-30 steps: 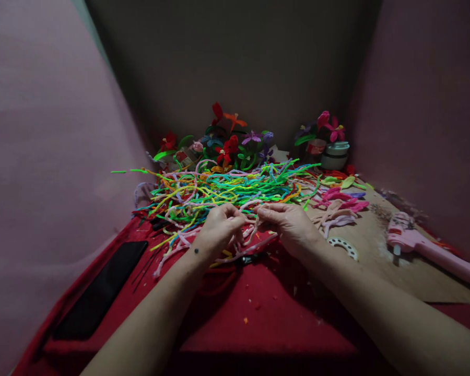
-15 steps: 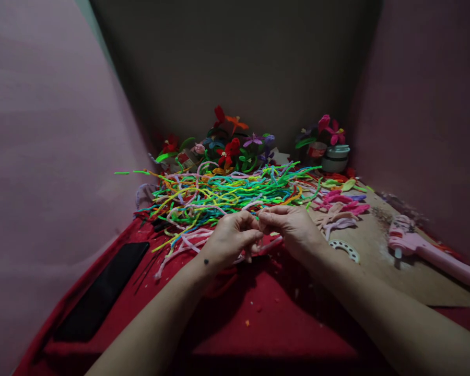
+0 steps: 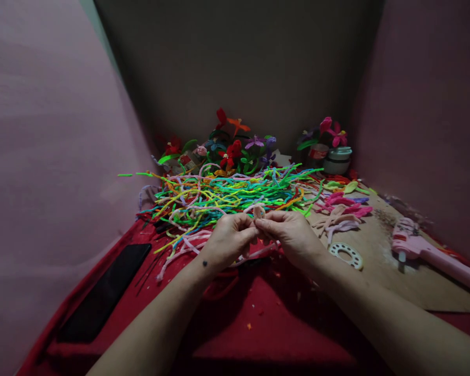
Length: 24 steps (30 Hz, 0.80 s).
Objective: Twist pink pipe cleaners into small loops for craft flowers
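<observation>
My left hand point(image 3: 232, 236) and my right hand point(image 3: 288, 228) meet in the middle, thumbs and fingertips pinched close together. Between them a small beige fuzzy pipe-cleaner petal point(image 3: 259, 212) sticks up above the fingertips; its lower part is hidden by the fingers. Just beyond the hands lies a tangled heap of pipe cleaners point(image 3: 219, 188) in green, yellow, pink, blue and orange. Right of my right hand, beige petal shapes point(image 3: 337, 218) and hot-pink petal shapes point(image 3: 347, 202) rest on a brown board point(image 3: 379, 266).
A black phone point(image 3: 105, 292) lies at the left on the red cloth point(image 3: 274, 334). On the right are a pink glue gun point(image 3: 431, 250) and a white ring with holes point(image 3: 347, 255). Pipe-cleaner flowers point(image 3: 231, 153) and a lidded jar point(image 3: 337, 160) stand at the back.
The beige petal now shows above my fingertips, where it was hardly visible before. My fingers have drawn closer together. The whole view has shifted slightly.
</observation>
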Motion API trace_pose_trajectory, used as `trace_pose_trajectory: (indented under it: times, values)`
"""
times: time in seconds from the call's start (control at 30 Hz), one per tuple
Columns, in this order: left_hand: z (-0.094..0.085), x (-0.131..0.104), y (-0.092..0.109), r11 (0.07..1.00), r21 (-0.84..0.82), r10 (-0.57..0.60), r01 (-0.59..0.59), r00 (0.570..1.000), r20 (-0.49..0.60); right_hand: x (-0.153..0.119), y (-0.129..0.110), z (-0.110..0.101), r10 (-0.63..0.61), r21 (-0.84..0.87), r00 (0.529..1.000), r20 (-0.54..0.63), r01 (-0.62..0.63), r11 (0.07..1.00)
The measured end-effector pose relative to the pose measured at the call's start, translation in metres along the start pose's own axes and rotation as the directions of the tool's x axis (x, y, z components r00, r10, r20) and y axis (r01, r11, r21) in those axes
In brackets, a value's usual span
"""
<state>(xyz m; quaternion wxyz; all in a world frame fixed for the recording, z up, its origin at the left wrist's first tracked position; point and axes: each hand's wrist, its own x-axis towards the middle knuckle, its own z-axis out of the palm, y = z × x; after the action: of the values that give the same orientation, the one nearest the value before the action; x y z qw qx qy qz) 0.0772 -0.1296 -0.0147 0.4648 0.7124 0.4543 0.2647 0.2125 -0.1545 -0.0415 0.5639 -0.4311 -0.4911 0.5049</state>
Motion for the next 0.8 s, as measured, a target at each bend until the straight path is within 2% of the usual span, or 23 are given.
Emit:
trace_pose_trajectory:
  times: [0.1,0.2,0.3,0.43,0.57,0.7,0.8]
  values:
    - [-0.007,0.001,0.000,0.999,0.050,-0.002,-0.001,0.998,0.058,-0.002,-0.003,0.001,0.004,-0.025,1.000,-0.020,-0.005,1.000]
    - [-0.016,0.003,0.001,0.997,-0.006,0.076,-0.076,0.994,0.076,-0.003,-0.006,0.002,0.077,-0.023,0.997,-0.007,-0.077,0.997]
    - [-0.020,0.004,0.001,0.980,-0.158,0.129,-0.121,0.991,0.041,-0.004,-0.006,0.003,0.163,0.019,0.985,0.064,-0.164,0.986]
    - [-0.021,0.005,-0.004,0.971,-0.228,0.091,-0.072,0.993,0.074,-0.004,-0.004,0.005,0.196,0.071,0.966,0.168,-0.210,0.975]
    - [-0.024,0.005,-0.005,0.988,-0.133,0.091,-0.076,0.990,0.110,-0.005,-0.003,0.004,0.199,0.051,0.957,0.210,-0.214,0.976]
    - [-0.026,0.002,0.003,0.979,0.057,0.190,-0.196,0.977,0.098,-0.004,-0.001,0.003,0.174,-0.022,0.948,0.266,-0.175,0.984]
    - [-0.025,0.002,0.004,0.973,0.046,0.220,-0.225,0.972,0.087,-0.004,0.000,0.001,0.150,-0.052,0.953,0.264,-0.141,0.989]
